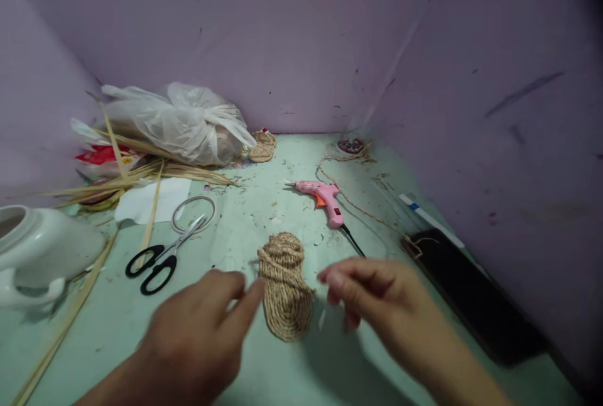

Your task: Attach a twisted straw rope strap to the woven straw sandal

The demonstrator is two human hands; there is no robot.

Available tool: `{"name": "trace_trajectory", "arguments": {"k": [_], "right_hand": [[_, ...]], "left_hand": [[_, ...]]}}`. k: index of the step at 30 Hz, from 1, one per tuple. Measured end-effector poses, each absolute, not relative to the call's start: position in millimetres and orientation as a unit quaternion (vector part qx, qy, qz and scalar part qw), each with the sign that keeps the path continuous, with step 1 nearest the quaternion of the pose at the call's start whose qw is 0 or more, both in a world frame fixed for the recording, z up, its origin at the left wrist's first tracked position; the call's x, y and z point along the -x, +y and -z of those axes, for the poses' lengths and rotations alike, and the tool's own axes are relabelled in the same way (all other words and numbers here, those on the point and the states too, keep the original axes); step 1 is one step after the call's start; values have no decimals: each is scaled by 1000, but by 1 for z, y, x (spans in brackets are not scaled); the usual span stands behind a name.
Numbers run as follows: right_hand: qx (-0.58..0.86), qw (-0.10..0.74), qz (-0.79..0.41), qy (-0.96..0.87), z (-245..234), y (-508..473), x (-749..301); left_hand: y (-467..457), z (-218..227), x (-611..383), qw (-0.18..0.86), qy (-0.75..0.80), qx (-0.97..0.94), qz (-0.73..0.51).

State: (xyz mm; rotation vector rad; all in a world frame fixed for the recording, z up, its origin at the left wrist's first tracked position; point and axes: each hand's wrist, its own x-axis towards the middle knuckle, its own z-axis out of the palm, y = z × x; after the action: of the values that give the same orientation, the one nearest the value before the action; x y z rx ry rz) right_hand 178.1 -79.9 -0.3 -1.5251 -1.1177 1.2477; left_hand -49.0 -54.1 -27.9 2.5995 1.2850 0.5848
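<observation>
A small slipper of coiled and braided straw cord (pixel 286 299) lies on the pale green table, with a slanting braided strap across it. My left hand (pixel 198 324) is at its left side, the thumb tip at or very near its edge. The thumb and forefinger stand apart, and nothing shows between them. To the right of the slipper, my right hand (pixel 372 293) is raised slightly blurred, with thumb and forefinger pinched together. Whatever they may hold is too small to make out. A pink glue gun (pixel 323 198) rests beyond the slipper, its nozzle pointing left.
Black-handled scissors (pixel 162 263) and a ring-shaped roll (pixel 194 214) lie at left, near a tipped white jug (pixel 51 246). Straw strips (pixel 127 180) and a plastic bag (pixel 179 120) are behind. A dark phone (pixel 475 293) lies right. Another small slipper (pixel 262 147) sits by the wall.
</observation>
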Motion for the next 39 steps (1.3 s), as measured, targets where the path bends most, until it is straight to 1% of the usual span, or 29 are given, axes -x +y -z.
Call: {"name": "trace_trajectory", "arguments": {"k": [1, 2, 3, 4, 7, 10, 12, 13, 16, 18, 21, 24, 28, 34, 37, 39], "right_hand": [[603, 394, -559, -410, 16, -91, -174], [600, 375, -599, -375, 29, -100, -171], [597, 363, -625, -349, 40, -107, -170], [595, 358, -639, -330, 48, -113, -170], [612, 392, -627, -281, 59, -123, -173], [622, 421, -608, -259, 57, -124, -179], [619, 436, -604, -250, 52, -118, -180], [615, 446, -602, -246, 49, -112, -180], [592, 486, -594, -244, 36, -92, -174], [569, 514, -589, -258, 28, -77, -167], [543, 537, -587, -270, 20, -60, -154], [519, 552, -596, -266, 20, -51, -141], [502, 582, -595, -234, 25, -46, -132], [479, 586, -618, -213, 27, -43, -127], [454, 599, -631, -193, 23, -43, -126], [446, 593, -641, -195, 21, -42, -127]], "left_hand": [[-54, 26, 32, 12, 362, -915, -177], [-52, 25, 18, -40, 293, -943, -154], [-50, 24, 5, -75, 244, -958, -130], [-47, 25, -5, -97, 233, -963, -96], [-39, 29, -22, -111, 239, -964, -28], [-35, 33, -24, -103, 250, -961, -56], [-32, 33, -23, -70, 290, -947, -116], [-31, 31, -22, -35, 321, -935, -150], [-27, 25, -21, 116, 407, -876, -230], [-24, 20, -20, 201, 439, -836, -261], [-21, 14, -19, 270, 472, -791, -280], [-21, 10, -17, 303, 490, -766, -286], [-20, 8, -14, 313, 498, -756, -287], [-19, 9, -13, 330, 512, -748, -264], [-15, 0, -11, 336, 512, -757, -227], [-9, -10, -8, 340, 519, -752, -223]]}}
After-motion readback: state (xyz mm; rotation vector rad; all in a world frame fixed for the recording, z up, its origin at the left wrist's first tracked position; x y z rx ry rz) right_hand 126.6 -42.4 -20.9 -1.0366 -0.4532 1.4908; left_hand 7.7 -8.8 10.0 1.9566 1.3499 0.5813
